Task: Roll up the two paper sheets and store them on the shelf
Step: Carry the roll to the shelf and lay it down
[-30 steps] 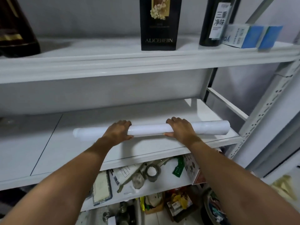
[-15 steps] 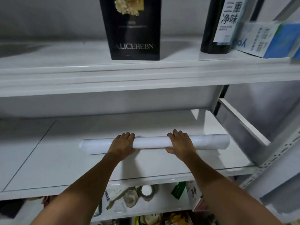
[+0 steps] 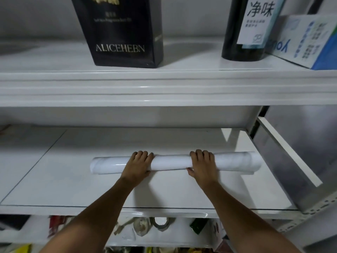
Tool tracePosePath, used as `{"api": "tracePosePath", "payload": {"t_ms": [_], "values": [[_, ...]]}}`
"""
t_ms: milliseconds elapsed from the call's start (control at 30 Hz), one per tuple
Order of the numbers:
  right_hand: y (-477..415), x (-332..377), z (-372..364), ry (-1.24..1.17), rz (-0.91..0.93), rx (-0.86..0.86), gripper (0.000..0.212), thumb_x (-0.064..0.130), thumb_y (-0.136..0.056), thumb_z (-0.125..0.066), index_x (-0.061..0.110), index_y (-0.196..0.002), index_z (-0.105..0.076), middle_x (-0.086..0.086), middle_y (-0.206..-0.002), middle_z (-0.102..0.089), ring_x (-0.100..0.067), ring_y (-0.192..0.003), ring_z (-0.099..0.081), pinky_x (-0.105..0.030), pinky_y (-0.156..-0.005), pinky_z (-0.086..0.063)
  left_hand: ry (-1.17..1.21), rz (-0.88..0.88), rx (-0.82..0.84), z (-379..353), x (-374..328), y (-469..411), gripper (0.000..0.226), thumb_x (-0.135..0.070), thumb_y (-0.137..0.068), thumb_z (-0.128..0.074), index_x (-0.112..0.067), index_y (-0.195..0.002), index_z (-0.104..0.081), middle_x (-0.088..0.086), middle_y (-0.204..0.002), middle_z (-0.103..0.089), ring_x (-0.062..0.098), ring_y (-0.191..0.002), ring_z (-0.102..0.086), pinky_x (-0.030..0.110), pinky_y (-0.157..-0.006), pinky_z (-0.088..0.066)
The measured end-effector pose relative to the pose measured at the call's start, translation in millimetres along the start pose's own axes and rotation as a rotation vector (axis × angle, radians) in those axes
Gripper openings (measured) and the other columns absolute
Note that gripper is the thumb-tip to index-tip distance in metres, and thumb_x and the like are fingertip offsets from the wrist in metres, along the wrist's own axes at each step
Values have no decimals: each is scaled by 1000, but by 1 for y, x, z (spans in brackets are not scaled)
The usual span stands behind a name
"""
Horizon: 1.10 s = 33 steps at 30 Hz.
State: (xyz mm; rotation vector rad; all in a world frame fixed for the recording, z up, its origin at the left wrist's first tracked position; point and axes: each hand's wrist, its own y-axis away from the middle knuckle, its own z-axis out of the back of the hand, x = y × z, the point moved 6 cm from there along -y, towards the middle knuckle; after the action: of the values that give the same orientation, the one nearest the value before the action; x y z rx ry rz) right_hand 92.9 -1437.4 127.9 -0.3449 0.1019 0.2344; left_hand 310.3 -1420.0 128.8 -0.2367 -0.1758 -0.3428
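**Roll pushed deeper onto the middle shelf**

The long white glossy roll of paper (image 3: 171, 164) now lies well back on the white middle shelf board (image 3: 73, 179), where a second ago it sat close to the front lip. Both hands have gone in with it: the left hand (image 3: 137, 166) and the right hand (image 3: 203, 166) rest on top, fingers (image 3: 201, 154) curled together over the tube, thumbs at its near side, pressing it rather than lifting. I judge the storing nearly done; letting go gently matters, since the tube could roll. Whether it holds both sheets cannot be told
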Motion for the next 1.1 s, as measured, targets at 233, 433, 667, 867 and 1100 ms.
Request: {"api": "tracePosePath", "payload": {"t_ms": [233, 433, 667, 867, 1100], "values": [[10, 5, -3, -72, 119, 7, 81, 70, -52, -70, 15, -110, -57, -11, -102, -60, -28, -84, -56, -39, -71, -46, 140, -6, 86, -13, 9, 14, 91, -79, -71, -35, -9, -130, -39, 14, -127, -53, 30, -119, -50, 47, -100, -37], [10, -3, 10, -105, 154, 18, 84, 77, -71, -31, 19, -131, -47, -11, -117, -57, -30, -103, -52, -44, -92, -40, 252, -62, 111, 0, 17, 15, 95, -77, -73, -16, -15, -144, -20, 8, -148, -30, 24, -137, -24, 38, -111, -19], [7, -7, 18, -86, 227, 20, 78, 68, -68, -61, 20, -129, -50, -11, -123, -57, -36, -114, -51, -54, -102, -34, 222, -87, 142, 13, 20, 11, 83, -49, -76, -64, -16, -141, -25, 5, -140, -37, 25, -129, -32, 39, -107, -21], [11, 1, 18, -71, 225, 52, 78, 61, -71, -62, 18, -133, -44, -9, -112, -59, -31, -95, -54, -43, -87, -44, 112, -110, 67, 15, 13, 9, 74, -38, -64, -72, -18, -125, -35, 7, -116, -51, 30, -105, -52, 42, -93, -37], [2, 3, 26, 29, 90, -72, 73, 53, -61, -74, 14, -119, -52, -13, -99, -59, -32, -81, -54, -46, -81, -45, -58, -10, -98, 26, 5, -7, 82, -33, -43, -82, -16, -115, -46, 5, -99, -57, 27, -88, -57, 46, -86, -43]]}}
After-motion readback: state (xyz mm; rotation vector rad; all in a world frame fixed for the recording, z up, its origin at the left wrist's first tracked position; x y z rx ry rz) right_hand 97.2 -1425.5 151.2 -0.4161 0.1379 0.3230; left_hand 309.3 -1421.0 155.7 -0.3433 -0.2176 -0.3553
